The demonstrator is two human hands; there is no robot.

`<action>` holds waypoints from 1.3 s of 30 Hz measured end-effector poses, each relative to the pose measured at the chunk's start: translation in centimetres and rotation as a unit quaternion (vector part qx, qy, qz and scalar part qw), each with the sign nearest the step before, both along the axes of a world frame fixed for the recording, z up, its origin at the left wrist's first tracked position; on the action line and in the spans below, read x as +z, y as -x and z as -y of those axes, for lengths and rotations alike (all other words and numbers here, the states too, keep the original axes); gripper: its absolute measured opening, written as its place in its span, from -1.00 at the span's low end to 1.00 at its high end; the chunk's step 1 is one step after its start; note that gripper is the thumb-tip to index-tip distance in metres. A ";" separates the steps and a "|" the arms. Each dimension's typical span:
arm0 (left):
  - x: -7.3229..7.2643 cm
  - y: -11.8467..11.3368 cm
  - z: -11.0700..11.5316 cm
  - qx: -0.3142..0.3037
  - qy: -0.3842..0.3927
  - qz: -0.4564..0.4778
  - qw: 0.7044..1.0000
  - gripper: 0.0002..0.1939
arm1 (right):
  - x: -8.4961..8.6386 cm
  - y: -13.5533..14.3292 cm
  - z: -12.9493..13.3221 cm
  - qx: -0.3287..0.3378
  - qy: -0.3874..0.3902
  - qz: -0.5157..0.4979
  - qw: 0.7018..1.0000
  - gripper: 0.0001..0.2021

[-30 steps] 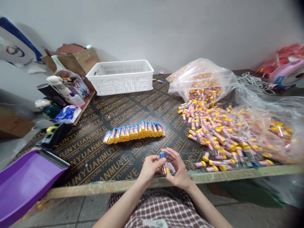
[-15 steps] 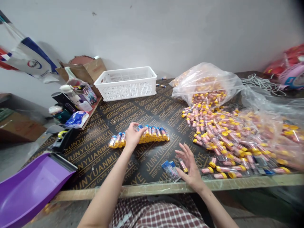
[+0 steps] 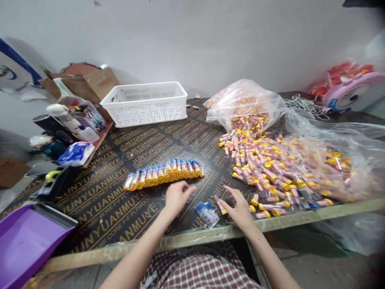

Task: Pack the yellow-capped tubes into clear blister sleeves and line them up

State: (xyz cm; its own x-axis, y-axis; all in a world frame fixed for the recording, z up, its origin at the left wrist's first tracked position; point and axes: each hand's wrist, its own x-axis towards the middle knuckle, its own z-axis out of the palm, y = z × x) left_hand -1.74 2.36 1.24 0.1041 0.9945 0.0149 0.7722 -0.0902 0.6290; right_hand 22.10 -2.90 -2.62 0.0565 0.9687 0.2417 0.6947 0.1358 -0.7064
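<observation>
My left hand hovers just in front of a row of small tubes with blue tops and yellow lower ends. Its fingers are bent, the thumb points right, and nothing shows in it. My right hand is open, thumb and fingers apart, around a single pink tube with a yellow cap; it does not visibly grip it. Between my hands, near the table edge, lies a small heap of clear and blue pieces. To the right spreads a big pile of pink, yellow-capped tubes.
A white plastic basket stands at the back. A clear bag spills tubes onto the dark board table. At left are a tape dispenser and a purple dustpan. A pink fan stands back right.
My left hand has drawn back from the tube row toward me. My right hand stays by the single pink tube. The whole view has shifted, moving things leftward.
</observation>
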 end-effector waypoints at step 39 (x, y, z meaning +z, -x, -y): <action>-3.2 -1.1 2.9 0.238 0.200 0.588 0.746 -0.59 | 3.0 4.7 3.3 0.066 -0.093 -0.150 0.982 -0.71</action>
State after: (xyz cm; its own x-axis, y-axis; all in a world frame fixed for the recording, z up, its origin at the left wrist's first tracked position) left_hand -0.62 -0.49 -1.95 -0.1130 0.8638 -0.4910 -0.4518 0.3955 0.7997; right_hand 17.43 -6.19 0.41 0.0283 0.9133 0.4063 0.4271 0.3565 -0.8310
